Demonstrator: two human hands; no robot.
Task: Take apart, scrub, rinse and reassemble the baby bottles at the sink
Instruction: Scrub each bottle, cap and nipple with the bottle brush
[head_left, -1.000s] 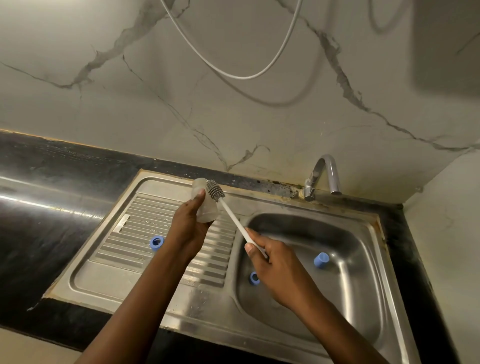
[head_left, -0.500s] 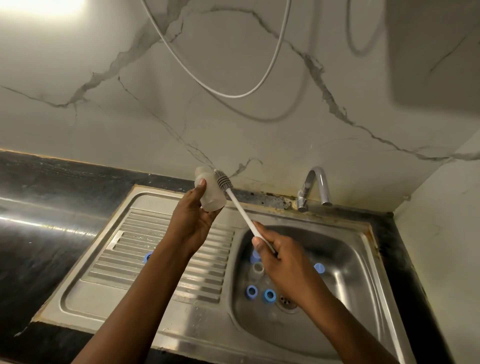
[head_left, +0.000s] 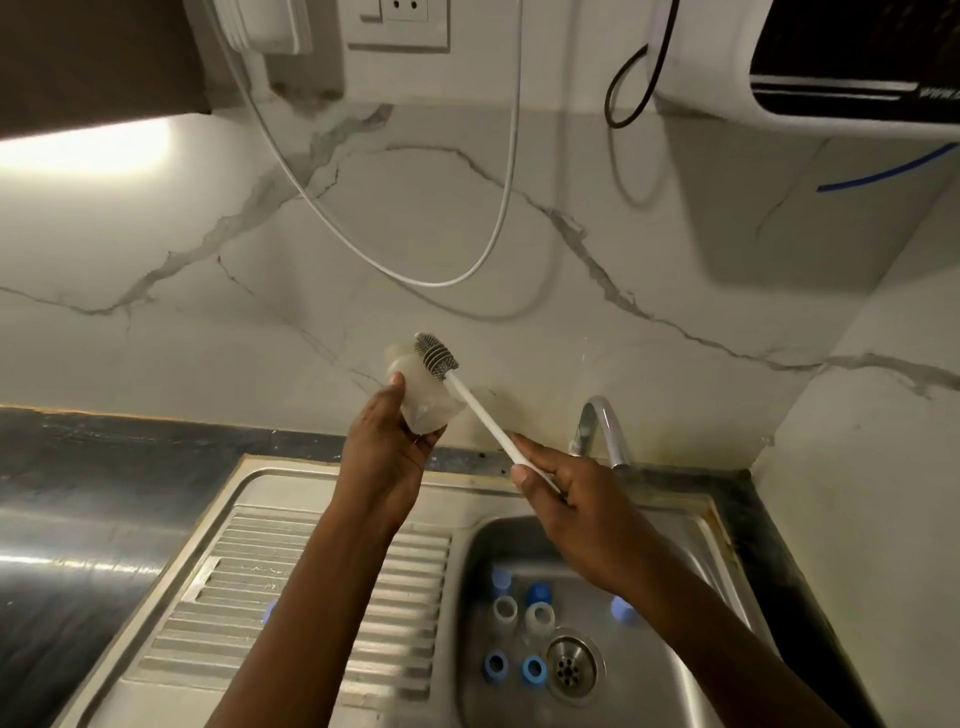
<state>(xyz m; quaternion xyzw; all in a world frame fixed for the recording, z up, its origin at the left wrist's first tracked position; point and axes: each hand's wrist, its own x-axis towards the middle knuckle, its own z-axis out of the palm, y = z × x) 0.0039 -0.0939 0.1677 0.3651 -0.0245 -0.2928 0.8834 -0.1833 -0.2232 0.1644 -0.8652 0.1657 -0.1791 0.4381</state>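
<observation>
Now you scrub. Your left hand (head_left: 387, 467) holds the bottle (head_left: 421, 400) above the sink (head_left: 478, 571); your right hand (head_left: 582, 519) holds the brush (head_left: 480, 410) against it. Next, probably push it inside.

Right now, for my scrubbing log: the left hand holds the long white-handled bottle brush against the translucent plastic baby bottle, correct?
No: the head view shows the right hand holding the long white-handled bottle brush against the translucent plastic baby bottle; the left hand grips that bottle.
</observation>
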